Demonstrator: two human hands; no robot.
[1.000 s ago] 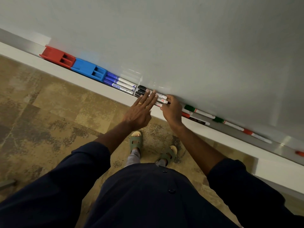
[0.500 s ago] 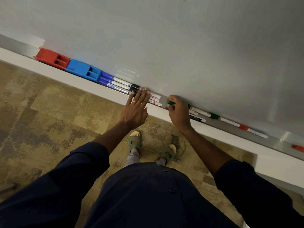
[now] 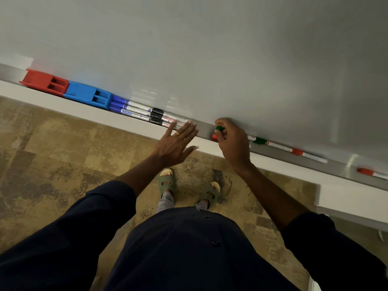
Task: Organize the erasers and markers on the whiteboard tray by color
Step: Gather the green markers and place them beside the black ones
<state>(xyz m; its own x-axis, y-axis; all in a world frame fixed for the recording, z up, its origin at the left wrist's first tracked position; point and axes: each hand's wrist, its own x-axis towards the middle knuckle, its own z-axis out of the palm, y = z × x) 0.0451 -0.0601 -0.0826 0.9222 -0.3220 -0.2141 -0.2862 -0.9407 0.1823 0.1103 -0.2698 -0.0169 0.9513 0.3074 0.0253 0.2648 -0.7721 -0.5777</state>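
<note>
On the whiteboard tray [image 3: 204, 130] a red eraser [image 3: 45, 81] and a blue eraser [image 3: 88, 96] lie end to end at the left. Three blue markers [image 3: 130, 110] follow, then black-capped markers [image 3: 165, 119]. My left hand [image 3: 178, 141] is flat with fingers spread, its tips at the right end of the black markers. My right hand [image 3: 232, 141] is closed over a green-capped marker [image 3: 220, 128] and a red-capped marker [image 3: 214, 136], whose caps stick out to the left. Another green marker [image 3: 260, 141] and two red markers [image 3: 304, 154] [image 3: 369, 172] lie further right.
The whiteboard surface [image 3: 210, 49] rises right behind the tray. A white ledge [image 3: 105, 120] runs along the tray's front. Below are mottled brown carpet [image 3: 52, 154] and my feet in green sandals [image 3: 167, 181].
My right hand left the black markers, moved right and closed on the green-capped and red-capped markers, drawing them left. My left hand stays at the end of the black markers.
</note>
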